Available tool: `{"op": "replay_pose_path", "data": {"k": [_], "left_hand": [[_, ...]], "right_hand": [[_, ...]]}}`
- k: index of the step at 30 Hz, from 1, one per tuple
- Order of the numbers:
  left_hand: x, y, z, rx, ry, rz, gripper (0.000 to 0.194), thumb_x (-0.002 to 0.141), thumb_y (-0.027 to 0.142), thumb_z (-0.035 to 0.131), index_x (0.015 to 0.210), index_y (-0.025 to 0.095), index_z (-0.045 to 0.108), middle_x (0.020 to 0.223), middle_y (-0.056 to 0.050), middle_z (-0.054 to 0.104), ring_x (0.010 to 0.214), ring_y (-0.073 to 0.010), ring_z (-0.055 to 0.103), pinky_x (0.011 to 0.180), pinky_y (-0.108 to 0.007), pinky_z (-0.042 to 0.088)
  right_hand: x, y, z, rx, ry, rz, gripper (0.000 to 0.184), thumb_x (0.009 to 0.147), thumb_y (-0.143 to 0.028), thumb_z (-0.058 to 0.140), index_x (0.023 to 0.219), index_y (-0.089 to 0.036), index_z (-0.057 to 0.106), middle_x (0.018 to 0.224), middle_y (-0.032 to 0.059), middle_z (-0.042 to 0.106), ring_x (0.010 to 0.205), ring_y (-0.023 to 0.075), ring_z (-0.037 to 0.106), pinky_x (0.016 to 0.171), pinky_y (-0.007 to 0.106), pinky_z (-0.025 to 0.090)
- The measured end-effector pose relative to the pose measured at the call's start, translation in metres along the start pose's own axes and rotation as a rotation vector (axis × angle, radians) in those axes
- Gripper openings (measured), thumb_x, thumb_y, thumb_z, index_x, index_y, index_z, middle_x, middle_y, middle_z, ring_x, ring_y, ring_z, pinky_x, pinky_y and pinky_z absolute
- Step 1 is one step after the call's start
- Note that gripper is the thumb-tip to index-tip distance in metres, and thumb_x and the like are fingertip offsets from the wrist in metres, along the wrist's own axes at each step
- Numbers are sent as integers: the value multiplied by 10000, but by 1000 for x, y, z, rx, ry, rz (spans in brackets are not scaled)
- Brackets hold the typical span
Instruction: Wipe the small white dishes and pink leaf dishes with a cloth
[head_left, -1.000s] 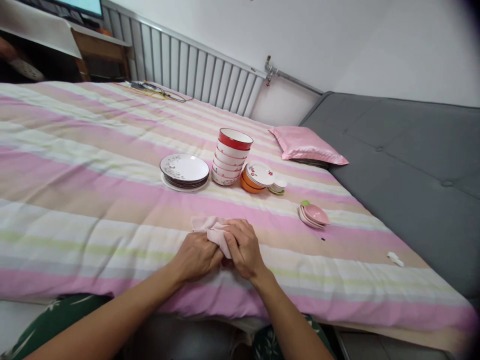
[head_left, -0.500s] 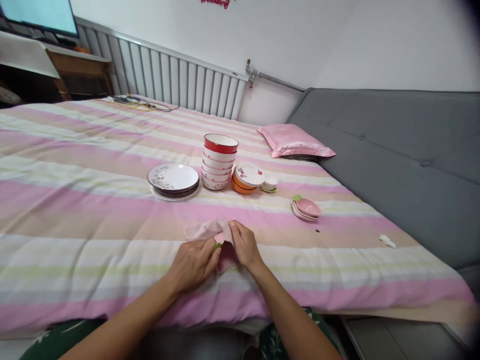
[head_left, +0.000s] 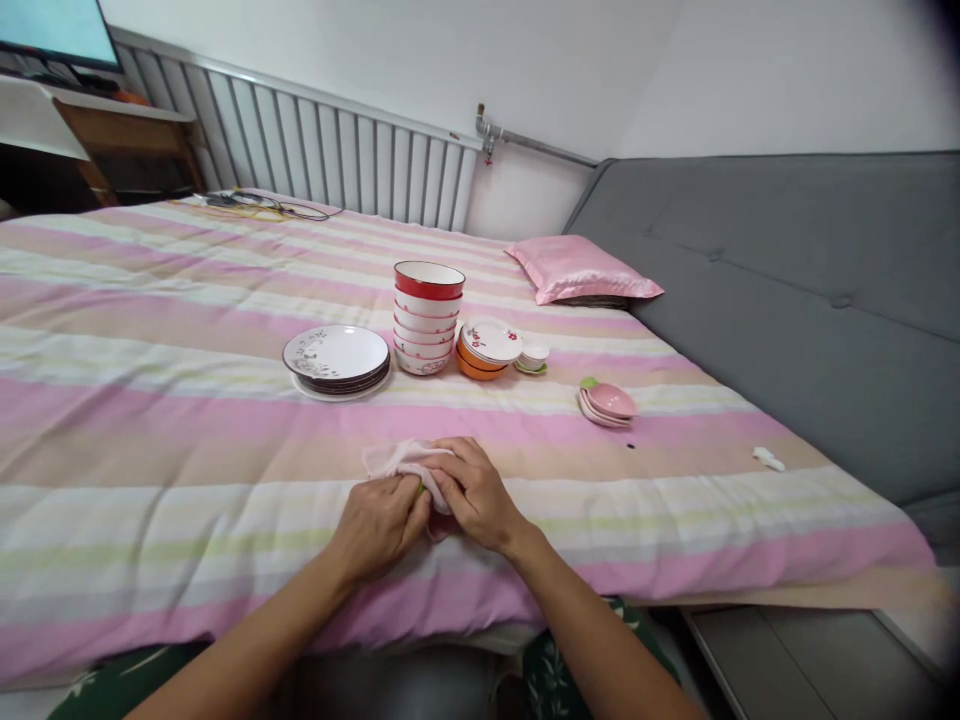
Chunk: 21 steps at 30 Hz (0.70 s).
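Observation:
Near the front of the bed, my left hand [head_left: 381,522] pinches a small pink dish by its green leaf-shaped handle [head_left: 422,488]; the dish is mostly hidden. My right hand [head_left: 480,495] is closed over a thin pale pink cloth [head_left: 401,458], pressing it onto the dish. One end of the cloth spreads left beyond my fingers. Farther right sits a stack of similar pink dishes [head_left: 611,401], also with a green leaf handle.
Behind my hands stand stacked plates [head_left: 337,352], a tall stack of bowls [head_left: 427,318], orange bowls [head_left: 480,368] topped by flowered white dishes [head_left: 492,340], and small white dishes [head_left: 533,356]. A pink pillow [head_left: 581,268], cables [head_left: 262,205] and a crumpled white scrap [head_left: 769,459] lie on the striped bedspread.
My right hand has moved from the cloth's edge to over the dish, its fingers now bunching the cloth near my left hand. The view has shifted slightly.

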<state>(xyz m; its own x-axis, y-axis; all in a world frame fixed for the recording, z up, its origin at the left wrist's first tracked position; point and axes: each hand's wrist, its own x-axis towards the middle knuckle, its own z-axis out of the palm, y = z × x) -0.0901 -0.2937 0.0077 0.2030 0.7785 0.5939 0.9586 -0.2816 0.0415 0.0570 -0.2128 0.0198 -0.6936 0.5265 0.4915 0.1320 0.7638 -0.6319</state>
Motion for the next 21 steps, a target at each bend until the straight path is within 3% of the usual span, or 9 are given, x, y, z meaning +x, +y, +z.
{"op": "replay_pose_path", "data": {"k": [5, 11, 15, 17, 19, 21], "left_hand": [[0, 0, 0, -5, -33, -27, 266, 881, 213, 350, 652, 190, 483, 533, -9, 571, 476, -136, 541, 497, -253, 382], [1, 1, 0, -45, -47, -39, 248, 890, 226, 354, 691, 186, 496, 578, -13, 592, 512, -129, 551, 509, -239, 390], [0, 3, 0, -20, -39, -21, 262, 899, 240, 347, 681, 186, 482, 558, -8, 578, 498, -125, 541, 497, -240, 379], [0, 3, 0, -19, -47, -18, 258, 899, 238, 352, 677, 185, 475, 556, -7, 574, 490, -126, 536, 495, -243, 377], [-1, 2, 0, -25, -42, -18, 251, 898, 233, 355, 684, 184, 475, 562, -8, 575, 490, -128, 536, 493, -245, 377], [-2, 2, 0, -31, -35, -20, 247, 898, 231, 354, 691, 182, 479, 568, -9, 579, 494, -130, 539, 495, -246, 379]], "right_hand": [[0, 2, 1, -78, 20, 3, 267, 906, -257, 414, 1041, -218, 641, 1227, 78, 535, 1141, 201, 461, 987, 395, 365], [5, 12, -3, 68, 6, 189, 325, 934, -320, 338, 960, -199, 639, 944, 48, 649, 893, 169, 571, 818, 299, 436], [2, 31, -7, 76, 40, 400, 397, 919, -395, 319, 764, -183, 618, 677, -5, 595, 640, 140, 529, 613, 242, 404], [0, 40, -8, 62, 45, 438, 428, 911, -405, 321, 665, -178, 588, 604, -9, 557, 590, 142, 508, 569, 245, 388], [0, 41, -9, 71, 37, 425, 415, 911, -390, 326, 692, -178, 607, 664, 6, 599, 646, 152, 545, 612, 257, 417], [1, 35, -10, 91, 29, 339, 344, 912, -354, 354, 844, -186, 646, 883, 39, 653, 846, 169, 586, 771, 283, 443]]}}
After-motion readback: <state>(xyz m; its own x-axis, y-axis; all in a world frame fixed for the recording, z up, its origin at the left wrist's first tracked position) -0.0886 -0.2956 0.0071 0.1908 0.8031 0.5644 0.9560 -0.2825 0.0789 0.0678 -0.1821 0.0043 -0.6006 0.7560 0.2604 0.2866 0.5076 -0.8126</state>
